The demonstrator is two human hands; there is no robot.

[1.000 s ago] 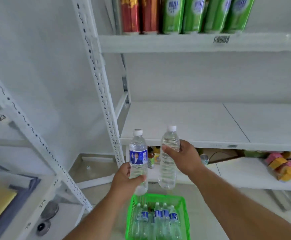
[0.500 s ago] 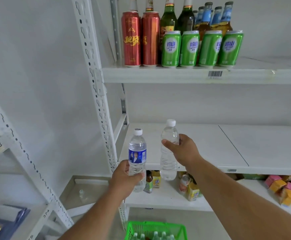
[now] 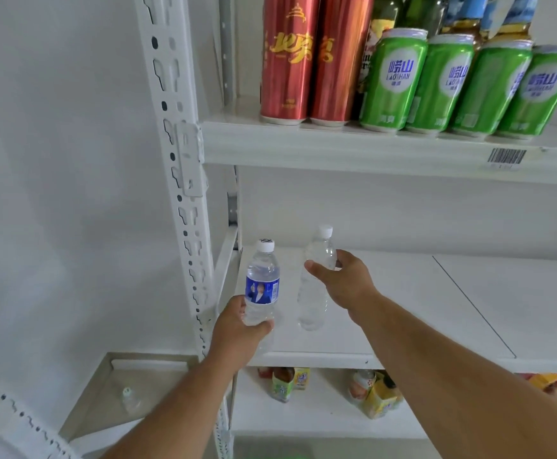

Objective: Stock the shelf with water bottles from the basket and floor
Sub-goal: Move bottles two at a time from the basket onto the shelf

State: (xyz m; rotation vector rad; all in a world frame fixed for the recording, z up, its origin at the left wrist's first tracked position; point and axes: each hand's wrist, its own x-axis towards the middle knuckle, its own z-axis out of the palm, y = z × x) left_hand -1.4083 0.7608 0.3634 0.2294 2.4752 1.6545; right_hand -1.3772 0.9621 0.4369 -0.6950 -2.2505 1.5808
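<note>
Clear, white-capped, blue-labelled bottle (image 3: 261, 286)

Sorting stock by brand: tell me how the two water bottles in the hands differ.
The clear plastic bottle with the blue label, gripped low by the left hand, shows a printed band; the unlabelled clear plastic bottle, gripped near its shoulder by the right hand, is bare. Both are upright and white-capped.

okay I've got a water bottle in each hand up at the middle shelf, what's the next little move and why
Probably lower both bottles onto the bare middle shelf, near its left end. The left hand grips the blue-labelled bottle by its base, the right hand the unlabelled bottle near its shoulder. Both are upright over the board; whether either touches it I cannot tell.
</note>
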